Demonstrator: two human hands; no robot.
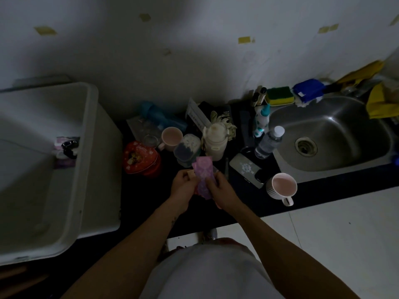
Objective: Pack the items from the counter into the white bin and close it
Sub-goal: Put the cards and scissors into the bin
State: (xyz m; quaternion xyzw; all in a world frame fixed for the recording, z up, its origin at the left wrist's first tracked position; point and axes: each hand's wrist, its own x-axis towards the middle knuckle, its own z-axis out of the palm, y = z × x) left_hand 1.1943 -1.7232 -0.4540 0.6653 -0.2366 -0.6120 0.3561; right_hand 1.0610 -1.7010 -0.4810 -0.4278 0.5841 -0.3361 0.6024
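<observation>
Barely started: both hands, left hand (183, 182) and right hand (218, 188), grip a purple packet (204, 175) right of the open white bin (86, 147), most clutter unpacked.

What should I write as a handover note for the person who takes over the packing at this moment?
Left hand and right hand both grip the purple packet over the counter.
White bin stands open at the left, a few small things inside.
Left to pack: red heart tin, pink mug at the front edge, clear bottle, phone and more; then close the bin.
</observation>
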